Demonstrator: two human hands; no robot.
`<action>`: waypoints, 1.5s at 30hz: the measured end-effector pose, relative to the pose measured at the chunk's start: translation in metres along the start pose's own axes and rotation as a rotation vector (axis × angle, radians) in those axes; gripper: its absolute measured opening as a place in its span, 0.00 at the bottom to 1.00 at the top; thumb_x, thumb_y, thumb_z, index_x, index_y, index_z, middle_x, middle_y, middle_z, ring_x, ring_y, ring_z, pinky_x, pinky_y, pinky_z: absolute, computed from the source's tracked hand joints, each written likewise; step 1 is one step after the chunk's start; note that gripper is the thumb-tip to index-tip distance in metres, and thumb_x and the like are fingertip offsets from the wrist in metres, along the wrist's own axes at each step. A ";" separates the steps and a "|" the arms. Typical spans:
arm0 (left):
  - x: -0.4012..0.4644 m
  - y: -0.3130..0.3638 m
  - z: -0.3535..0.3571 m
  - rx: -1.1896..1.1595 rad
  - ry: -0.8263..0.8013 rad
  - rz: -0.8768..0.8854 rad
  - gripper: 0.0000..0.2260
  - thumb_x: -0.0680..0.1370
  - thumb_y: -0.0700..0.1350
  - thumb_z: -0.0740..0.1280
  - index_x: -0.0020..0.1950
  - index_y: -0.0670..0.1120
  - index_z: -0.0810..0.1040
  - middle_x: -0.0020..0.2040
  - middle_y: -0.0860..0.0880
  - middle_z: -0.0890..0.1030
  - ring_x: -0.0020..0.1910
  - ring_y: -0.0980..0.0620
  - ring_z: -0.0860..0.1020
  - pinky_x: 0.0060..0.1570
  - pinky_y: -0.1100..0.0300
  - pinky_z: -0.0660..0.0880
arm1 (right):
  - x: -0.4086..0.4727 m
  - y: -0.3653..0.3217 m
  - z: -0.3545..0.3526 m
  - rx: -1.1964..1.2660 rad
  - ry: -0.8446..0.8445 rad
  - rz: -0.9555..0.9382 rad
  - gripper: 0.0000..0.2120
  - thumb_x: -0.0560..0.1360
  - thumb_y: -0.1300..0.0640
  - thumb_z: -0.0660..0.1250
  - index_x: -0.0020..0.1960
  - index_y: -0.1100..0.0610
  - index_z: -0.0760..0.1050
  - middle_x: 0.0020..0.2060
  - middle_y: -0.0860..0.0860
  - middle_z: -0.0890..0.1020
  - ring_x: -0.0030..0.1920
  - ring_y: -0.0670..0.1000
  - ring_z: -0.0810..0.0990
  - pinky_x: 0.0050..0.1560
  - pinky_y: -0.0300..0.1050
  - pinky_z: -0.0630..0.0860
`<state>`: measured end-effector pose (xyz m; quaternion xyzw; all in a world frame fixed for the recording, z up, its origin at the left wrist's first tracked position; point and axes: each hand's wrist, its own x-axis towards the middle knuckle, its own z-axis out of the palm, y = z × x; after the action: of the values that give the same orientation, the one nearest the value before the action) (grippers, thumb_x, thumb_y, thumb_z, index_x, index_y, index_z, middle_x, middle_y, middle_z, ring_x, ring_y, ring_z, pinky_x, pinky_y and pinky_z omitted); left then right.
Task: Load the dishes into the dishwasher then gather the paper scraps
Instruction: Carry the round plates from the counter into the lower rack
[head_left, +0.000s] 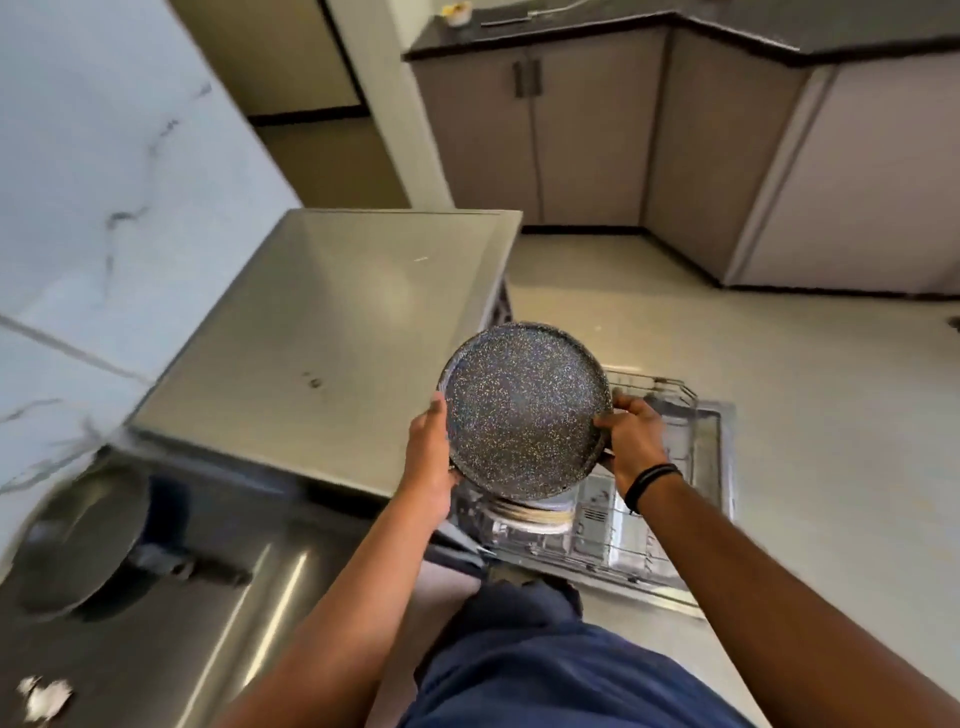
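Round speckled plate (524, 410), gripped by both hands, above wire rack (649, 545)

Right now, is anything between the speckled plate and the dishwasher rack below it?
Partly. The speckled plate, held by the left hand and right hand, hangs over the rack, directly above a stack of dishes already loaded. The rack's right side looks free.

The speckled plate (524, 413) hides most of the stacked dishes (535, 514) in the dishwasher rack (649, 551). The pan (78, 540) and paper scraps (44, 699) at the tabletop's near left edge are blurred.
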<state>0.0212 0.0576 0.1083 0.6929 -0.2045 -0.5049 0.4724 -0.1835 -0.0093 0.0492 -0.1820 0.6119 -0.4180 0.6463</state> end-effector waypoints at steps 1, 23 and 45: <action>0.010 0.003 0.015 -0.003 -0.058 -0.018 0.35 0.72 0.75 0.61 0.69 0.52 0.77 0.66 0.46 0.81 0.67 0.44 0.77 0.70 0.37 0.69 | 0.007 -0.004 -0.010 0.005 0.034 -0.007 0.18 0.76 0.74 0.59 0.47 0.52 0.75 0.44 0.54 0.80 0.45 0.54 0.77 0.56 0.59 0.78; 0.239 -0.111 0.144 0.158 -0.123 -0.654 0.07 0.80 0.32 0.61 0.51 0.42 0.73 0.45 0.44 0.77 0.42 0.50 0.78 0.33 0.62 0.79 | 0.176 0.067 -0.084 0.014 0.266 0.442 0.09 0.82 0.59 0.58 0.46 0.58 0.74 0.42 0.54 0.80 0.33 0.54 0.82 0.32 0.43 0.73; 0.322 -0.328 0.040 0.837 0.379 -0.512 0.20 0.78 0.48 0.73 0.67 0.40 0.78 0.58 0.43 0.84 0.52 0.45 0.83 0.31 0.66 0.69 | 0.309 0.289 -0.041 -0.314 0.116 0.772 0.15 0.74 0.73 0.67 0.54 0.56 0.75 0.46 0.59 0.82 0.32 0.53 0.80 0.27 0.43 0.77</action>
<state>0.0527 -0.0514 -0.3389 0.9292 -0.1239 -0.3452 0.0452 -0.1611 -0.0649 -0.3715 -0.0118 0.7269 -0.0562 0.6843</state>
